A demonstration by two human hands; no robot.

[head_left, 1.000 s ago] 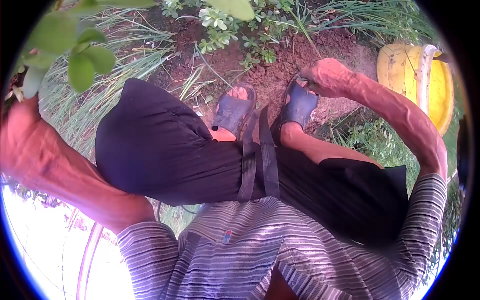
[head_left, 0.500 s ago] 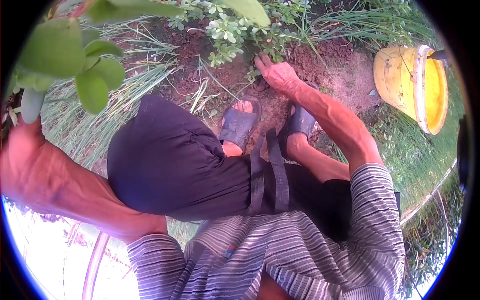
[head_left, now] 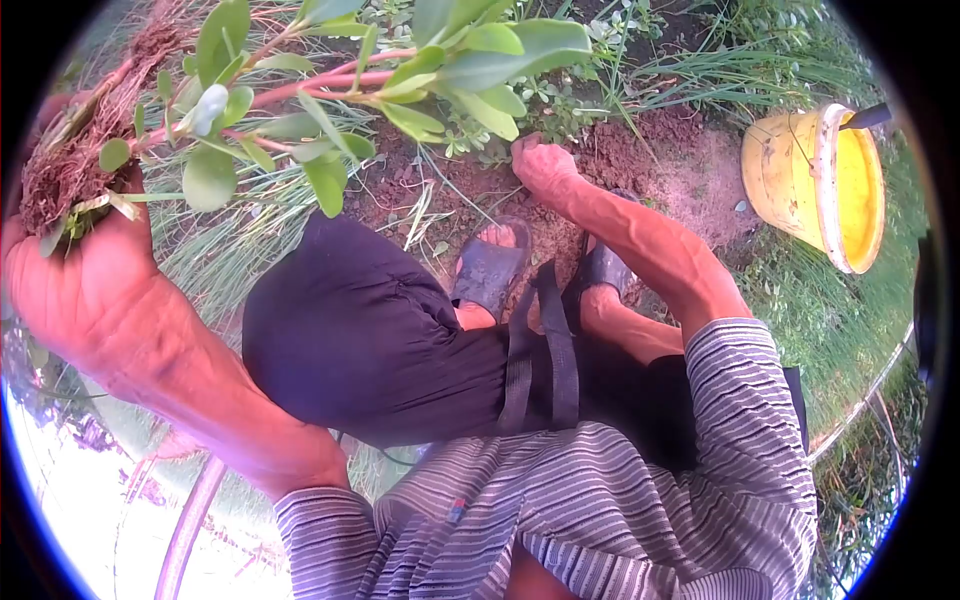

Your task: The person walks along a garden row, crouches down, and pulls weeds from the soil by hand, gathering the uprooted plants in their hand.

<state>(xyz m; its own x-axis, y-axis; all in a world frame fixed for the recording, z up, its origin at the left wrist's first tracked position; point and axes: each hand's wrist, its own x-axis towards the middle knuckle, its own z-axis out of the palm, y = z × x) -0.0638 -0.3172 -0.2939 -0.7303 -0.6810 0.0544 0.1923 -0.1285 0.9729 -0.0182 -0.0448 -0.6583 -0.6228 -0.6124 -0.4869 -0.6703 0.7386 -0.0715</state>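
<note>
My left hand [head_left: 95, 270], raised close to the camera on the left, is closed around uprooted purslane weeds [head_left: 330, 85]. Their reddish stems and fleshy green leaves stretch to the right across the view, and a tangle of brown roots with soil hangs over the palm. Down at the ground, my right hand [head_left: 545, 165] has its fingers curled in beside low purslane [head_left: 480, 135] growing from reddish soil. Whatever lies between those fingertips is hidden from view.
A yellow bucket [head_left: 785, 185] with a dirty white rim leans on its side at the right. My sandalled feet [head_left: 490, 270] stand on bare soil [head_left: 690, 165]. Long grassy leaves [head_left: 215, 255] grow at the left, more at the upper right.
My left hand has come up and the weeds in it now show with their roots, spread further right. My right hand's fingers have curled from a reach into a closed grip.
</note>
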